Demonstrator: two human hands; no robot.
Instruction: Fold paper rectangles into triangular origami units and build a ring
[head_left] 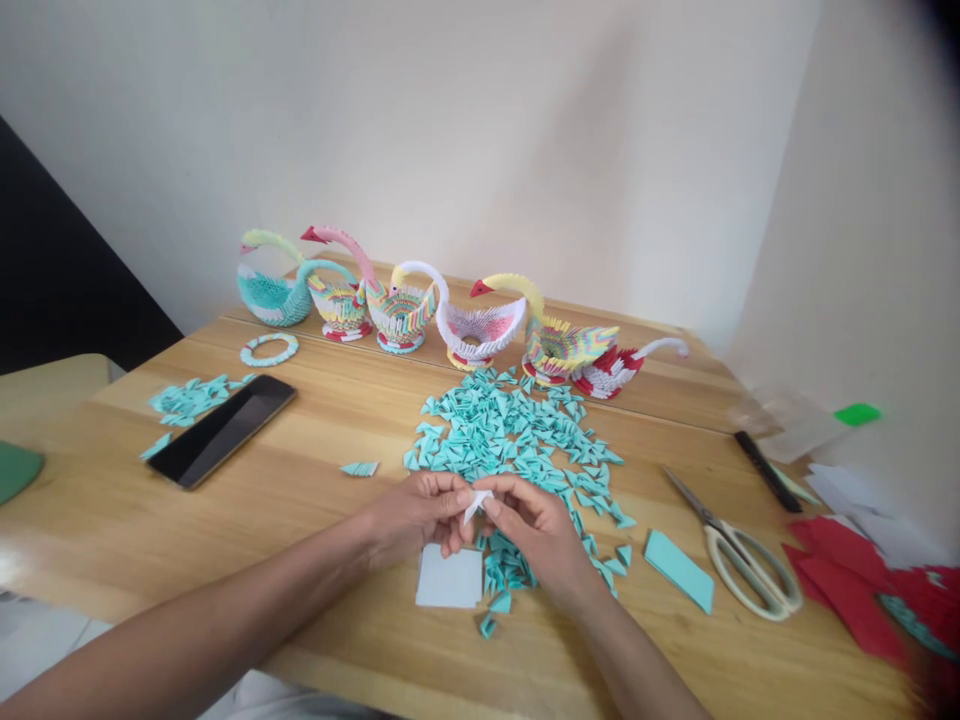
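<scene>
Between the fingertips of both hands is a small folded piece of white paper [478, 503]. My left hand [427, 510] pinches it from the left, and my right hand [531, 520] grips its other side with thumb and forefinger. Below the hands lies a stack of white paper rectangles [448, 578], just left of some folded pieces. A wide heap of turquoise folded paper triangles [487, 425] spreads behind and under the hands. One short joined row of turquoise pieces [360, 468] rests left of the heap.
Folded-paper swans [480, 335] stand along the back by the wall. At left are a paper ring [268, 349], a smartphone [223, 430] and a smaller turquoise pile [187, 400]. To the right lie turquoise paper [679, 570], scissors [739, 555], a black cutter [767, 472] and red paper [847, 580].
</scene>
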